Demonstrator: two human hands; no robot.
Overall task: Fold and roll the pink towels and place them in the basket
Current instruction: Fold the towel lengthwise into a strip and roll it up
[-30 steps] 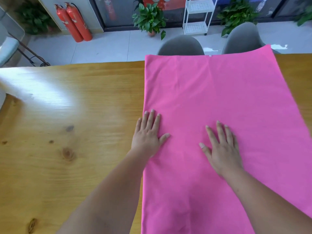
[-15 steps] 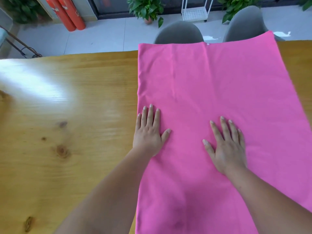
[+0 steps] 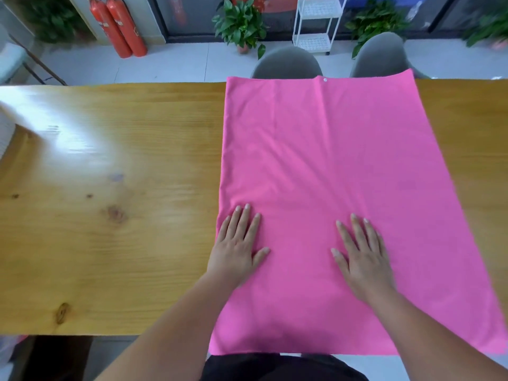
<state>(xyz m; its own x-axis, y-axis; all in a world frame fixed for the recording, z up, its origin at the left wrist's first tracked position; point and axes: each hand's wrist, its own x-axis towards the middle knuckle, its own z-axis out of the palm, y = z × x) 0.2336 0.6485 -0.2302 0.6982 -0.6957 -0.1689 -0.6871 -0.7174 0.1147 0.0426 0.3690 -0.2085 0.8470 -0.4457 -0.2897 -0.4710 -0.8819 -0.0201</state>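
A large pink towel [image 3: 330,160] lies spread flat across the wooden table [image 3: 110,215], reaching from the far edge to the near edge, where it hangs slightly over. My left hand [image 3: 237,246] presses flat on the towel near its left edge, fingers straight. Palm down, my right hand [image 3: 362,254] rests flat on the towel's middle with its fingers spread. A small white snap [image 3: 325,80] sits at the towel's far edge. No basket is in view.
Two grey chairs [image 3: 286,64] stand behind the table's far side. Beyond them are red fire extinguishers [image 3: 121,28], potted plants [image 3: 242,26] and a white shelf rack [image 3: 316,26]. A white object [image 3: 5,133] shows at the table's left edge.
The camera has pulled back, so the table's near edge and the towel's near hem show. Both hands have slid toward me on the towel, staying flat.
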